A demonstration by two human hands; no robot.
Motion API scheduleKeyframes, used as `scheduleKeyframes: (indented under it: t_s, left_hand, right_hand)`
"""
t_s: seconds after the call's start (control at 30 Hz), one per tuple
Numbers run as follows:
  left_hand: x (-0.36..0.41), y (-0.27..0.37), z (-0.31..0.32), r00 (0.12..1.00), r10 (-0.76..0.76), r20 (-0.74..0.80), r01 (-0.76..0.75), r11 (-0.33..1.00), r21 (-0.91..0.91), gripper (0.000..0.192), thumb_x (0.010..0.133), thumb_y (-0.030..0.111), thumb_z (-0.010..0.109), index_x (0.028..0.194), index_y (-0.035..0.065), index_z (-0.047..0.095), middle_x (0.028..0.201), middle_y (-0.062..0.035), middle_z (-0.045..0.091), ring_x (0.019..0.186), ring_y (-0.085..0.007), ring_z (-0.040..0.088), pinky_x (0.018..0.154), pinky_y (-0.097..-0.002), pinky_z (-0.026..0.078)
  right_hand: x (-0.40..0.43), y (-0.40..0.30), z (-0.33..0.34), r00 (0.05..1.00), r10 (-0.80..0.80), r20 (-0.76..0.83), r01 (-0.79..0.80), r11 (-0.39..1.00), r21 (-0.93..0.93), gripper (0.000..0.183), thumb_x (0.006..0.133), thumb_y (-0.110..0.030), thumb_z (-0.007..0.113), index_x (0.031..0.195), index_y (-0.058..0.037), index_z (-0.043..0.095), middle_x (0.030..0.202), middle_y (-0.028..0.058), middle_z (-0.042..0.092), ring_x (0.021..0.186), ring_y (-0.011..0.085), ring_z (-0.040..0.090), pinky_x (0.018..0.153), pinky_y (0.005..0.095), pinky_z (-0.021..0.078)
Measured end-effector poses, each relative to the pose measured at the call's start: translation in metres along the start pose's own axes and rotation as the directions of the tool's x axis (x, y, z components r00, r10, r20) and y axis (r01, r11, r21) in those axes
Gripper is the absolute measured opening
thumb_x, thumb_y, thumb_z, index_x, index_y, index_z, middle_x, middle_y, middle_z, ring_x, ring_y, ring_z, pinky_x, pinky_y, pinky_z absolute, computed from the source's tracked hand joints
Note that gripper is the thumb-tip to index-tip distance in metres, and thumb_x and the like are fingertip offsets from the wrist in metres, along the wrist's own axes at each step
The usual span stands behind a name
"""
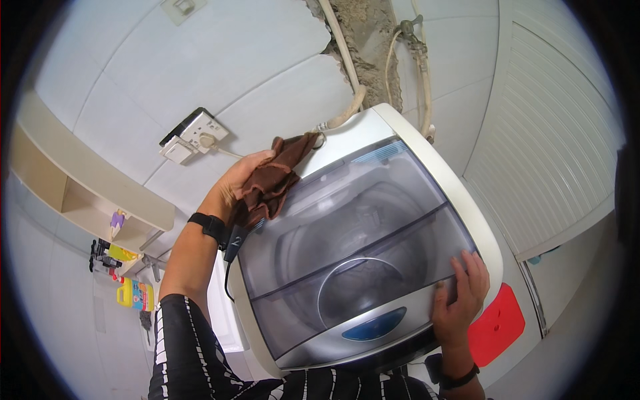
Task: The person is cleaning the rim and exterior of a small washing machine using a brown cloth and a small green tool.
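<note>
A top-loading washing machine [440,185] stands before me, its tinted see-through lid [350,235] down. My left hand [250,172] grips a crumpled brown cloth [275,180] at the machine's back left corner. The cloth reaches along the rear edge, close to the end of the inlet hose [345,117]. At the front right, my right hand [460,300] rests on the machine's top with its fingers apart, the fingertips on the lid's edge. A blue oval panel [375,324] sits in the silver front strip to the left of that hand.
A wall socket with a plug [206,140] is close behind my left wrist. A tap [410,29] and pipes run down the broken wall tiles. On the left are a shelf unit [95,170] and a yellow bottle [135,294]. A red stool [497,325] stands at the right, below a slatted door [555,135].
</note>
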State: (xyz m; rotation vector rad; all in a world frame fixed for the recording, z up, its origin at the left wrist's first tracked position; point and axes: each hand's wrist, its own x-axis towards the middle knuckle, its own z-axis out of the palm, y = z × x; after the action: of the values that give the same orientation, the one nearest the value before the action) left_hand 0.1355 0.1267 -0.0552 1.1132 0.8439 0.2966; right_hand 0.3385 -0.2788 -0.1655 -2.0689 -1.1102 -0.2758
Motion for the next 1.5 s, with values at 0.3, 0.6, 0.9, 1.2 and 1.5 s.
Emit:
scheduleKeyframes:
  t_s: [0.3,0.6,0.9,1.2,1.5]
  left_hand:
    - [-0.019,-0.004,-0.013,0.986,0.08,0.144,-0.093,0.991,0.091,0.043,0.092,0.026,0.064,0.126,0.0014,0.055,0.111,-0.0116,0.066,0.095,-0.0185,0.066,0.083,-0.0338,0.057]
    - [-0.04,0.006,-0.019,0.98,0.193,0.039,-0.196,0.939,0.282,0.04,0.094,0.022,0.062,0.127,-0.0003,0.055,0.114,-0.0095,0.066,0.097,-0.0158,0.066,0.085,-0.0308,0.056]
    - [-0.034,0.021,-0.017,0.97,0.229,-0.087,-0.164,0.871,0.463,0.047,0.089,0.025,0.068,0.126,-0.0027,0.058,0.109,-0.0102,0.067,0.091,-0.0152,0.065,0.082,-0.0279,0.054]
    - [-0.026,0.081,0.009,0.956,0.284,-0.068,-0.106,0.556,0.824,0.037,0.086,0.021,0.07,0.115,-0.0029,0.067,0.098,-0.0083,0.071,0.084,-0.0131,0.065,0.079,-0.026,0.053]
    - [-0.018,0.078,0.012,0.965,0.259,-0.027,-0.096,0.452,0.887,0.035,0.085,0.02,0.07,0.111,-0.0028,0.069,0.096,-0.009,0.072,0.086,-0.0141,0.064,0.081,-0.0261,0.051]
  right_hand:
    - [0.001,-0.001,-0.002,1.0,0.009,0.002,-0.009,1.0,0.005,0.041,0.08,-0.021,0.061,0.116,-0.0015,0.062,0.132,0.0168,0.055,0.128,0.0389,0.044,0.109,0.0534,0.0292]
    - [-0.001,0.006,0.004,1.0,-0.009,-0.014,0.009,1.0,0.025,0.044,0.077,-0.019,0.062,0.117,-0.0019,0.062,0.132,0.0168,0.054,0.128,0.0393,0.044,0.108,0.054,0.0292]
    - [-0.001,0.004,0.004,1.0,0.0,-0.014,0.001,1.0,0.008,0.044,0.076,-0.019,0.063,0.116,-0.0022,0.062,0.132,0.0168,0.055,0.127,0.04,0.045,0.109,0.0544,0.029]
    - [-0.003,0.005,0.004,1.0,-0.001,-0.01,0.001,1.0,0.005,0.042,0.079,-0.022,0.063,0.116,-0.002,0.062,0.132,0.0169,0.055,0.127,0.0404,0.044,0.108,0.0546,0.0291]
    - [-0.003,0.006,0.003,1.0,0.014,-0.003,-0.014,0.999,0.035,0.042,0.079,-0.021,0.063,0.115,-0.0002,0.062,0.131,0.0174,0.055,0.127,0.0402,0.044,0.108,0.0544,0.0287]
